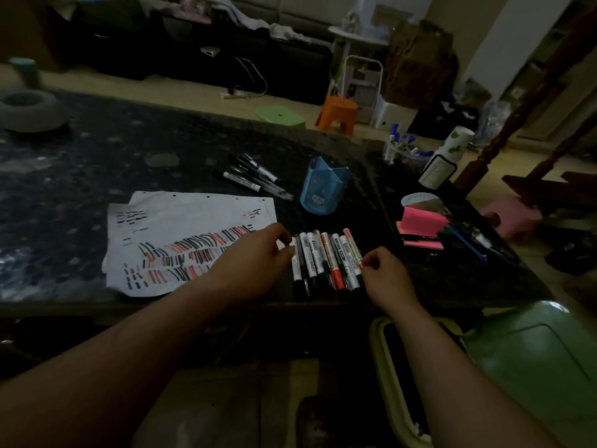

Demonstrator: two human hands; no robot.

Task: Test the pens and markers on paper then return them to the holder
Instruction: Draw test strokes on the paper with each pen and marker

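Several markers and pens (326,258) lie side by side in a row near the dark table's front edge. My left hand (258,257) touches the row's left side with curled fingers on the outermost marker. My right hand (384,273) touches the right side, fingertips against the outermost marker. White paper (193,221) covered in black and red test strokes lies to the left. A blue pen holder (324,185) stands empty behind the row. Another group of pens (255,177) lies behind the paper.
Pink sticky notes (420,229) and loose pens sit at the right. A clear cup of markers (403,150) and a patterned cup (447,156) stand at the back right. A grey round dish (29,109) sits far left. A green stool (533,367) is beside me.
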